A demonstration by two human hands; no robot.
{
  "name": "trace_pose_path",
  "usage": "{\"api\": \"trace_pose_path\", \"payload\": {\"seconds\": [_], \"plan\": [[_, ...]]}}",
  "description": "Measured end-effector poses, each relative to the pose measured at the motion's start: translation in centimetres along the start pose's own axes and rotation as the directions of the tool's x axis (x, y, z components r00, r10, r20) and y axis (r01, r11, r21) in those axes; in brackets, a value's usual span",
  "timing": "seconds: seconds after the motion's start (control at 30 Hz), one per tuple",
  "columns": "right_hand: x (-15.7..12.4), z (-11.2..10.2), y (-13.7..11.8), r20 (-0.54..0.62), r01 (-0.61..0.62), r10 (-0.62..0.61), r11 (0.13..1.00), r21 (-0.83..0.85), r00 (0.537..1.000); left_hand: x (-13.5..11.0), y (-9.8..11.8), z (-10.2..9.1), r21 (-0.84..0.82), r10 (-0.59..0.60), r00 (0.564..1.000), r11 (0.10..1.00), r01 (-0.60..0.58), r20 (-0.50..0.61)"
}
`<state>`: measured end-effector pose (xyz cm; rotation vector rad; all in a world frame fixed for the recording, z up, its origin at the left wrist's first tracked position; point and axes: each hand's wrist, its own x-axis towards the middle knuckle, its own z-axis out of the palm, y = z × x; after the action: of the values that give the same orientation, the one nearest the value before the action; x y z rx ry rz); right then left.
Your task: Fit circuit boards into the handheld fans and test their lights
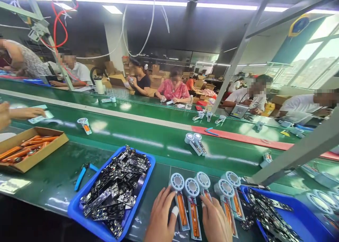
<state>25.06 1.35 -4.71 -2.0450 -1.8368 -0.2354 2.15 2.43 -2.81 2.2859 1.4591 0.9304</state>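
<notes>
Along the near edge of the bench [53, 191], five pale blue round-headed devices [192, 188] lie clustered, orange showing in their opened handles. My left hand [162, 215] is half-spread at the leftmost one, a white covering on its thumb; I cannot tell whether it grips. My right hand [215, 217] curls over the handle of the third, its hold equally unclear. Left of me, a blue tray [152, 166] carries heaped circuit boards [113, 185], with blue-handled cutters [82, 176] just beside it; another blue tray [299, 210] of boards sits to my right.
</notes>
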Motion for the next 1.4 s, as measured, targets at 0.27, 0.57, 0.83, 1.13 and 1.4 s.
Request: {"api": "trace_pose_path", "payload": {"seconds": [0.27, 0.57, 0.83, 1.13, 1.4], "plan": [[-3.0, -1.0, -0.1, -0.24, 0.064, -0.023, 0.984, 0.164, 0.97, 3.4, -5.3, -9.0, 0.36, -0.074, 0.979, 0.922, 0.139, -0.188], [-2.1, -4.5, -7.4, -0.267, 0.247, -0.14, 0.871, 0.424, 0.953, 4.8, -8.0, -8.4, 0.347, -0.131, 0.956, 0.912, 0.22, -0.261], [1.4, -5.7, -10.0, -0.029, 0.218, -0.221, 0.918, 0.331, 0.975, 3.9, -2.6, -11.5, -0.266, -0.342, 0.835, 0.933, 0.244, -0.432], [2.0, -4.6, -10.1, -0.025, 0.328, -0.351, 0.846, 0.42, 0.936, -0.1, 0.0, -4.1, -0.758, -0.535, 0.828, 0.468, 0.455, 0.167], [0.7, -4.1, -10.7, -0.053, 0.348, -0.379, 0.775, 0.528, 0.924, -1.1, -0.3, -2.4, -0.783, -0.606, 0.739, 0.288, 0.551, 0.296]]}}
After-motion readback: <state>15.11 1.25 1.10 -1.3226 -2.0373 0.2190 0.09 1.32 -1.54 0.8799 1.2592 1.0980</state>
